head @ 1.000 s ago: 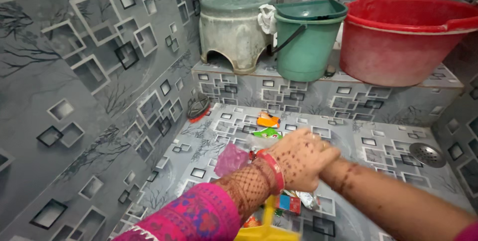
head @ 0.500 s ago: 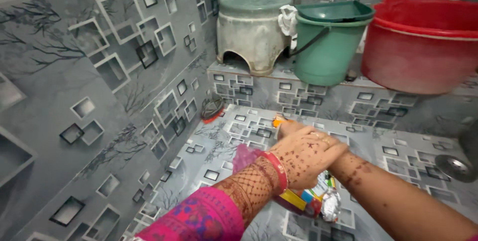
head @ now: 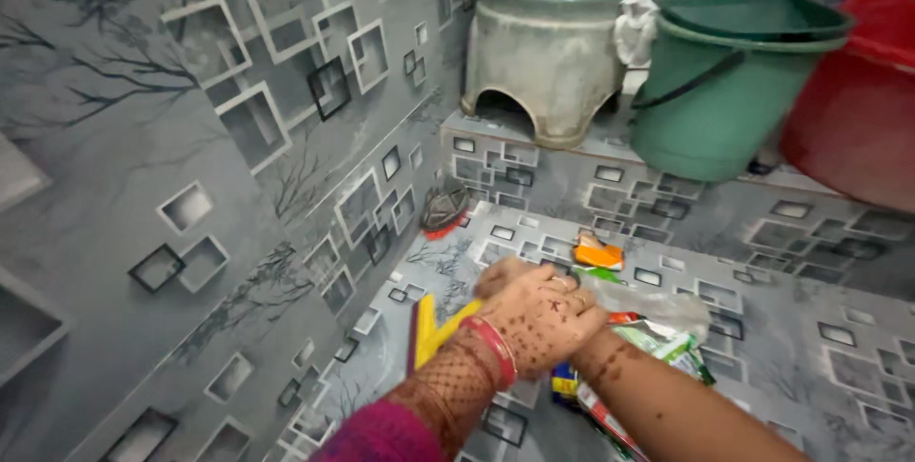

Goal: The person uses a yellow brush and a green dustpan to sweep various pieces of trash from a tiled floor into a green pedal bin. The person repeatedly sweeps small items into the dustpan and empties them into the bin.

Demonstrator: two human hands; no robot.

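My left hand (head: 538,319), with a red bangle and a pink sleeve, lies closed over my right wrist. Only the curled fingers of my right hand (head: 500,276) show past it, low over the grey patterned floor (head: 810,367). A yellow plastic dustpan-like piece (head: 434,328) lies right beside those fingers; whether they grip it is hidden. Under and to the right of my arms lie litter wrappers: an orange one (head: 598,252), a clear plastic bag (head: 658,308), green packets (head: 672,346) and blue and red ones (head: 570,384).
A raised ledge (head: 591,176) at the back carries an upturned grey stool (head: 548,52), a green bucket (head: 724,90) and a red bucket (head: 858,109). A scrub brush (head: 443,209) lies in the floor corner. The patterned wall (head: 238,185) closes the left side.
The view has swung left and closer. My joined hands moved left and lower toward the floor, the yellow piece now shows to their left, and the wrappers sit under my right forearm.
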